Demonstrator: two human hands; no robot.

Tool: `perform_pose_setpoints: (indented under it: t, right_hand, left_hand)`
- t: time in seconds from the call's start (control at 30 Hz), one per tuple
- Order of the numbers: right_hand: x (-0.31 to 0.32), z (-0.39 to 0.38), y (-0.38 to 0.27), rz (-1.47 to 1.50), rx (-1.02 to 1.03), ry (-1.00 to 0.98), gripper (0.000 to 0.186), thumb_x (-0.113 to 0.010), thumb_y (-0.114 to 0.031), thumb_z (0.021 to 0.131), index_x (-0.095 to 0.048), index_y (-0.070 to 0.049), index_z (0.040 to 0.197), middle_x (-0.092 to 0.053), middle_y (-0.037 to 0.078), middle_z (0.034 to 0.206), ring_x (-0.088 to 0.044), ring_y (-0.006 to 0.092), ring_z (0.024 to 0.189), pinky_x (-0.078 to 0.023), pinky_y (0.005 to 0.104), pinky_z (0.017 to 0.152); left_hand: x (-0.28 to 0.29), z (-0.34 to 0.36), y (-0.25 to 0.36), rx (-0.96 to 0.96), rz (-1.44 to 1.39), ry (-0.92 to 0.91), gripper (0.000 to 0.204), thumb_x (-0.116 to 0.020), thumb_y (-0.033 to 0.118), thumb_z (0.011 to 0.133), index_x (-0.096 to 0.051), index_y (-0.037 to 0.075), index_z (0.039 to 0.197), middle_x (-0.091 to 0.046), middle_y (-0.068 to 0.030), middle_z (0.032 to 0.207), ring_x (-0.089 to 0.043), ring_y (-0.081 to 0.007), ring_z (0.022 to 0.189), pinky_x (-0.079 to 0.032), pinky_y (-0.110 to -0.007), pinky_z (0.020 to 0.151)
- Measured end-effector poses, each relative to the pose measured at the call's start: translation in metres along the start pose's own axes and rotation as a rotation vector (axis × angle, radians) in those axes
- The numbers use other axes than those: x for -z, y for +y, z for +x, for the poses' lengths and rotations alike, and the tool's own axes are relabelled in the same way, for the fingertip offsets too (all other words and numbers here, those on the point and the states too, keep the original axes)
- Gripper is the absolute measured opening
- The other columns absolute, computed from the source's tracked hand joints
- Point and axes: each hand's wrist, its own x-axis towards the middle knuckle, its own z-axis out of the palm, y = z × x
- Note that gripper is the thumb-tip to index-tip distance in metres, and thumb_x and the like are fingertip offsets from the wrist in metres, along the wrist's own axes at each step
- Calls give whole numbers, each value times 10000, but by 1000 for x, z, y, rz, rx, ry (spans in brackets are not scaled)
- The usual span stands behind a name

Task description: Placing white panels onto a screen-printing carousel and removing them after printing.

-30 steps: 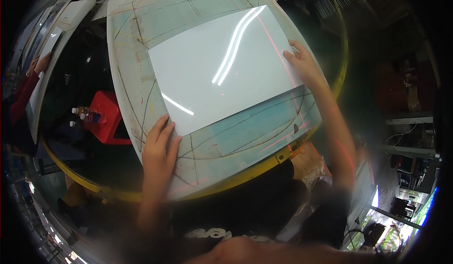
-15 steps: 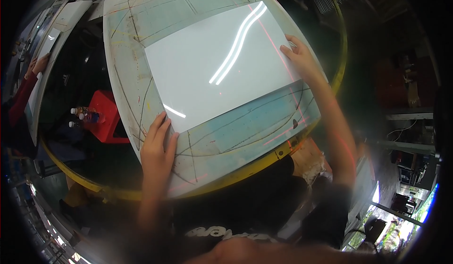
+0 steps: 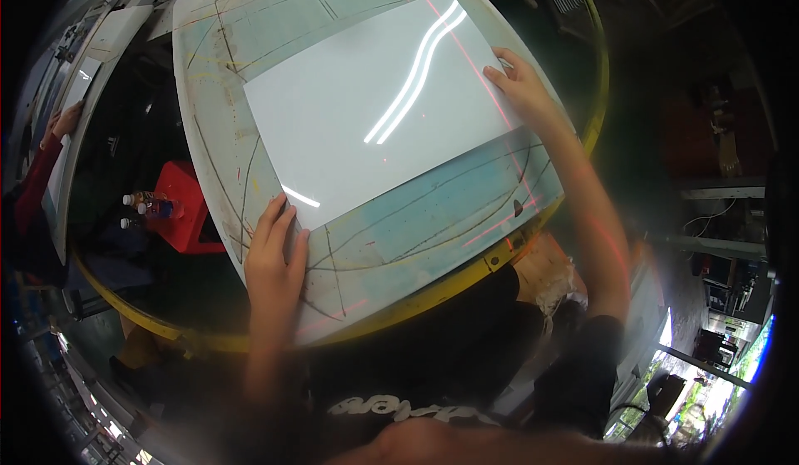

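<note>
While parted left fingers touch the white sheet, right fingers meet its edge — their grip unclear.

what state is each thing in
pale blue-green rounded table: marked with dark lines
glossy white rectangular sheet: lying on table
bare left hand: fingers extended, at sheet's left edge
bare right hand: thumb on sheet's right side
thin red light line: lit across sheet
pale-capped plastic bottles: closed
red plastic stool: partly hidden
</note>
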Motion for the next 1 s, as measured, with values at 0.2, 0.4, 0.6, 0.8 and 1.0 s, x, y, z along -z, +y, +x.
perform_pose_setpoints:
  t: [0.2, 0.4, 0.6, 0.8, 1.0]
  right_hand:
    - [0, 2, 5, -32, 18, 41, 453, -592, -150, 907, -445, 35, 1293, -651, 131, 961, -634, 139, 789, -506, 249, 668]
    - [0, 2, 9, -63, 84, 37, 446, -610, -186, 884, -473, -5, 1268, -645, 143, 973, -627, 176, 870, -499, 289, 729]
    - [-6, 1, -2, -442, 201, 196, 444, -683, -176, 800, -552, -2, 1187, -582, 116, 1006, -584, 209, 909, -473, 302, 819]
    - [-5, 5, 10, -571, 330, 231, 454, -714, -169, 750, -606, 17, 1151, -544, 126, 987, -560, 230, 905, -471, 311, 833]
    - [-7, 9, 13, -560, 341, 214, 471, -709, -185, 741, -608, 36, 1144, -552, 126, 965, -557, 236, 886, -469, 317, 817]
  left_hand:
    - [-1, 1, -1, 1, 6, 3, 293, -629, 11, 809, -599, -22, 1098, -563, -135, 1253, -560, -293, 1145, -443, -359, 953]
    - [1, 1, 2, -21, 52, 1, 271, -629, 38, 819, -596, -33, 1079, -566, -141, 1242, -586, -318, 1081, -473, -373, 893]
    - [3, 4, 7, 11, 44, -29, 252, -622, 17, 814, -595, -31, 1060, -563, -143, 1239, -568, -309, 1118, -451, -353, 931]
    - [0, 3, 5, -13, 68, -29, 251, -617, 12, 818, -590, -35, 1064, -558, -143, 1248, -554, -310, 1137, -438, -354, 946]
    - [3, 3, 8, -3, 67, -39, 244, -609, 19, 828, -586, -40, 1063, -550, -147, 1256, -551, -312, 1141, -435, -355, 949]
